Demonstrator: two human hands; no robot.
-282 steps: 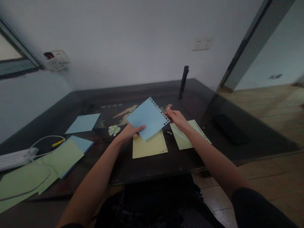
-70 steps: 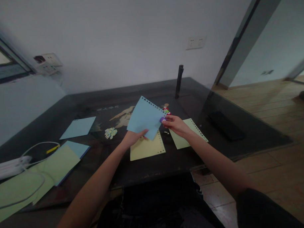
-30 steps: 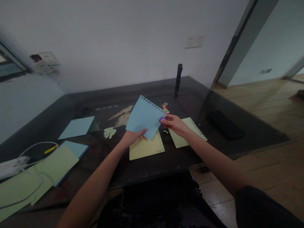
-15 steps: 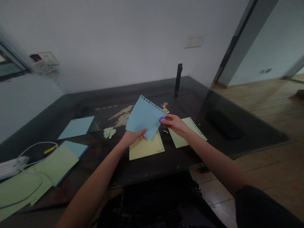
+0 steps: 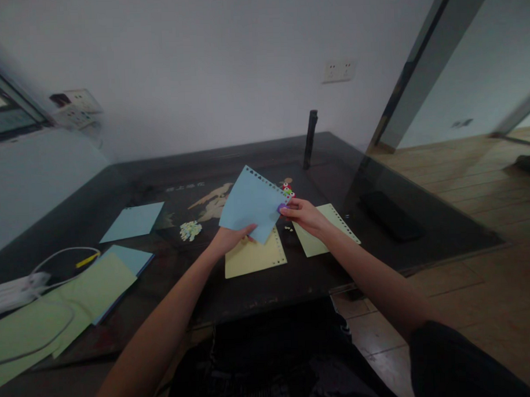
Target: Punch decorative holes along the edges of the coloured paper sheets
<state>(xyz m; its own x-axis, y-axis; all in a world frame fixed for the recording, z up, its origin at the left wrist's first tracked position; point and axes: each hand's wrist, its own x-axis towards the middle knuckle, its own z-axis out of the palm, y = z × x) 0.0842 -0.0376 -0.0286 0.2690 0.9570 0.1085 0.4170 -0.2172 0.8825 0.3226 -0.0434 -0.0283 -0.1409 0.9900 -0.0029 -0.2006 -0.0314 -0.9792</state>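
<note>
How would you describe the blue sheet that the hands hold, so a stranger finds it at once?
Look at the middle of the dark glass table. Above the yellow sheet, the left hand holds up a blue sheet. Unlike the flat blue sheets at the left, it is raised and has holes along its edge.

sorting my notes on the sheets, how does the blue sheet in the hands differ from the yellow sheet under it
The light blue paper sheet is held up off the dark glass table, tilted, gripped by the left hand; the pale yellow paper sheet lies flat, untouched. The blue sheet shows punched holes along its upper right edge; the yellow sheet's run down its right edge. Both are rectangular paper sheets.
</note>
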